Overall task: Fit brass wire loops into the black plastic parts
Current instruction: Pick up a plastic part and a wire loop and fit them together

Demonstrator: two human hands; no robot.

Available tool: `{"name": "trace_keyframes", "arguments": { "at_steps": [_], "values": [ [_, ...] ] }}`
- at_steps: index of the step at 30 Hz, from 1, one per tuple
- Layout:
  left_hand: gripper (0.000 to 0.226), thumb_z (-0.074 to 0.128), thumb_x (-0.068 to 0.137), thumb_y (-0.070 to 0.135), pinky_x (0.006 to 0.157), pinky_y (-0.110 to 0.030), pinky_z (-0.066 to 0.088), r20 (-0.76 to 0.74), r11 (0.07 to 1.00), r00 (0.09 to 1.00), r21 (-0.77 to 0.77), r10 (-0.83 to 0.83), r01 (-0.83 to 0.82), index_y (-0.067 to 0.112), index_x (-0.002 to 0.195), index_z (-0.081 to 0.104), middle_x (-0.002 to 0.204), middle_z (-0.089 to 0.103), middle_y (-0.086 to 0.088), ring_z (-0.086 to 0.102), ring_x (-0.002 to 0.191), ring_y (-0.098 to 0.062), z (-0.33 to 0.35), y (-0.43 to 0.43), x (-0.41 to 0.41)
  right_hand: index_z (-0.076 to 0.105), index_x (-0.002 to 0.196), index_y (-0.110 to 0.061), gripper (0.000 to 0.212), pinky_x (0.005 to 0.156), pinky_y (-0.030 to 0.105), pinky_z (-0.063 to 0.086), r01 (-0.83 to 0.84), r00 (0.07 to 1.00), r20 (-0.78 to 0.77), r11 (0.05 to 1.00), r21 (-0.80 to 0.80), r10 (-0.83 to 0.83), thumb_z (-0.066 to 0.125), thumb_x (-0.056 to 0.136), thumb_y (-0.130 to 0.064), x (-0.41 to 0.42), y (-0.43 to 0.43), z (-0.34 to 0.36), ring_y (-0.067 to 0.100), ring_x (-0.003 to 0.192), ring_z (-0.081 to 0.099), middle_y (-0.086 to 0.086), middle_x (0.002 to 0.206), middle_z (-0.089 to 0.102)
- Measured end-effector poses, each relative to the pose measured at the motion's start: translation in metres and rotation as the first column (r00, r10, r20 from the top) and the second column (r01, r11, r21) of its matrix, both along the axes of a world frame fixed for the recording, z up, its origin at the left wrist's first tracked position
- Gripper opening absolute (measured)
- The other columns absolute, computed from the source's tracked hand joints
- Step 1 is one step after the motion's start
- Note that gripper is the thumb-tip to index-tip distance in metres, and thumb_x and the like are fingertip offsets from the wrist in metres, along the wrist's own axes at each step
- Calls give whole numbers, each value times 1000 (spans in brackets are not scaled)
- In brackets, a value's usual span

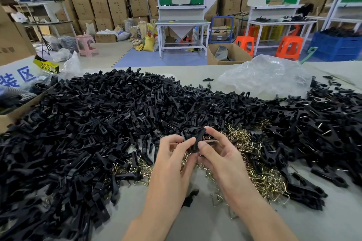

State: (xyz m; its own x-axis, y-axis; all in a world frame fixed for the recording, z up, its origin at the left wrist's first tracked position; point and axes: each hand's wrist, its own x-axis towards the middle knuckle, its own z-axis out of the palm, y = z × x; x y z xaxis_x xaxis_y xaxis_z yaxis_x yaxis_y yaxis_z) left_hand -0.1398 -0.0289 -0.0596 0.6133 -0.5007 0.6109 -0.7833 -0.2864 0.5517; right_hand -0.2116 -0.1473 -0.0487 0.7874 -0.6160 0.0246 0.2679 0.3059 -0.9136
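Both grips clamped on one black plastic part (195,140): left hand (174,154) and right hand (217,154) pinch it from either side, just above the brass wire loops (262,180) at near centre, judged to keep stock within reach. The worktop (323,217) is heaped with loose parts (88,123). Far right, a blue crate (337,49) holds dark items; clear bag (264,76) contents unclear.

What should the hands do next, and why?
Probably push the brass wire loop fully into the black plastic part: both the left hand and right hand pinch that part, and the loop seems to stick out beside it.
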Motion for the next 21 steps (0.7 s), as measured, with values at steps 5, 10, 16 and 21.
{"name": "trace_keyframes", "arguments": {
  "at_steps": [5, 10, 16, 21],
  "values": [
    [34, 55, 93, 43, 83, -8, 44, -118, 993, 992, -110, -48, 35, 30, 123, 64, 105, 51, 23, 58, 97, 2, 4, -3, -2, 73, 114, -41, 37, 86, 25, 58, -17, 1000, 10, 994, -108, 18, 80, 79, -32, -4, 1, 4, 17, 102, 72, -3, 103, 75],
    [33, 66, 95, 23, 80, -8, 47, -320, 963, 924, -229, -211, 141, 44, 119, 66, 104, 68, 20, 66, 97, -2, 10, 0, -1, 76, 114, -21, 26, 96, 29, 56, -178, 982, 28, 965, -192, 186, 67, 90, -24, -6, 3, 5, 23, 113, 70, 7, 116, 75],
    [25, 58, 95, 42, 81, -10, 44, -261, 998, 963, -22, -62, 59, 60, 108, 46, 96, 67, 29, 61, 95, 8, 12, 4, 5, 72, 111, -20, 28, 92, 24, 56, 15, 1000, 1, 940, -340, -16, 68, 85, -31, -6, -2, 4, 14, 103, 72, -2, 106, 77],
    [51, 38, 91, 67, 99, -32, 37, 129, 850, 991, 520, 19, -84, 35, 124, 60, 118, 53, 15, 48, 113, -11, 0, 15, 15, 70, 108, -34, 20, 86, 15, 53, 148, 983, -40, 897, -416, -181, 66, 88, -34, -7, -13, -1, 4, 91, 71, -13, 98, 76]
  ]
}}
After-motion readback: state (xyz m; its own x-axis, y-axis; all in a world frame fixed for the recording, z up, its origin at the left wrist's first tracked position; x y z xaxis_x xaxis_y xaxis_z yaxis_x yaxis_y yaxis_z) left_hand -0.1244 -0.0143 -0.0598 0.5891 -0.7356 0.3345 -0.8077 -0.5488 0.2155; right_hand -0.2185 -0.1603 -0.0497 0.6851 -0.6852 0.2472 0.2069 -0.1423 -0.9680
